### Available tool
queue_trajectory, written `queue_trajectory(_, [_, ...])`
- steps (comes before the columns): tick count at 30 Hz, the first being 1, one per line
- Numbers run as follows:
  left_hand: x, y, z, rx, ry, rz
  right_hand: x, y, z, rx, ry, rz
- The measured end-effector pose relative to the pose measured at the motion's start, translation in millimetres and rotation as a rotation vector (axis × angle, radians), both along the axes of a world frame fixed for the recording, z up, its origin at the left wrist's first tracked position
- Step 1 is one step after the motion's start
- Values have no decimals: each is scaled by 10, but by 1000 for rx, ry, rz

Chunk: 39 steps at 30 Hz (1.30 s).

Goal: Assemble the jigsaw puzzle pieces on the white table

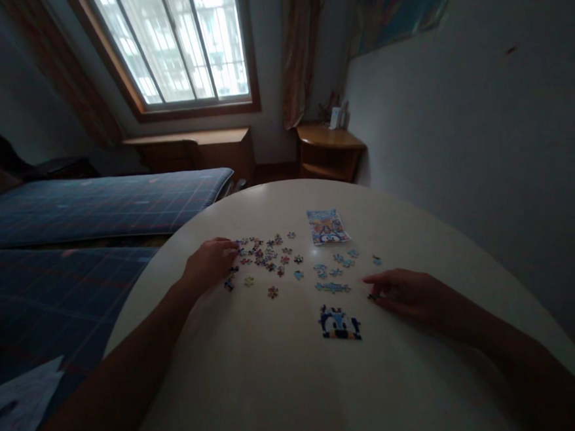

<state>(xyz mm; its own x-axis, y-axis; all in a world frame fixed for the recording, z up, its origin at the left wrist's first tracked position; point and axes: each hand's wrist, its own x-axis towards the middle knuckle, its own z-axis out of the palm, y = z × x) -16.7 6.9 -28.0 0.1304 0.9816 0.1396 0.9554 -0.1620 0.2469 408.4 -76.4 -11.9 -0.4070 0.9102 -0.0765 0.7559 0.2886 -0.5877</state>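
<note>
Several loose jigsaw puzzle pieces (265,255) lie scattered in a pile left of the table's middle. My left hand (209,263) rests at the pile's left edge, its fingers stretched toward the pieces there. To the right, my right hand (403,289) lies low over the table with index finger and thumb apart. A small dark puzzle piece (372,297) is at its thumb tip, seemingly on the tabletop. Between the hands are a joined face section (340,323), a joined light-blue strip (332,288) and several loose light-blue pieces (337,264).
A colourful picture sheet (328,226) lies farther back on the round white table (260,388). One piece (376,260) sits apart on the right. A bed (94,203) and papers (24,398) are at left; a white wall (459,131) is at right.
</note>
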Motion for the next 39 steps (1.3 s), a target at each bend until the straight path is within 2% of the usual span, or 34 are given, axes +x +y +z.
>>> queue_trajectory(4, [-49, 35, -5, 50, -1, 22, 4, -1, 12, 21, -5, 9])
queue_trajectory(7, [-11, 79, -43, 110, -20, -16, 11, 1, 4, 19, 3, 9])
queue_trajectory(9, [71, 94, -82, 153, -44, -105, 20, 7, -11, 17, -2, 8])
queue_trajectory(11, [191, 92, -122, 179, -62, -264, 25, 13, -26, 16, -3, 16])
queue_trajectory(13, [323, 76, -154, 141, -19, -385, 26, 19, -36, 14, 3, 25])
queue_trajectory(16, [478, 43, -171, 44, 57, -489, 18, 22, -42, 16, 8, 21])
queue_trajectory(19, [543, 7, -149, 5, 97, -563, 14, 16, -41, 21, 16, 15])
queue_trajectory(22, [552, -37, -109, 30, 110, -599, 14, 9, -37, 21, 19, 16])
queue_trajectory(28, [591, -110, -55, 58, 42, -653, -1, -5, -6, 1, 21, 13])
queue_trajectory(30, [582, -113, -37, 89, 33, -608, -6, -11, 9, 1, 20, 13])
queue_trajectory(32, [530, -103, -5, 127, 23, -508, -10, -13, 21, 1, 18, 13])
queue_trajectory(36, [277, -54, 100, 149, 20, -171, -10, -7, 27, 1, 16, 10])
queue_trajectory(38, [112, -25, 148, 59, 40, 14, -3, 1, 20, 0, 8, 13])
queue_trajectory(39, [33, -13, 166, 20, 44, 51, 3, 4, 16, 1, 1, 12])
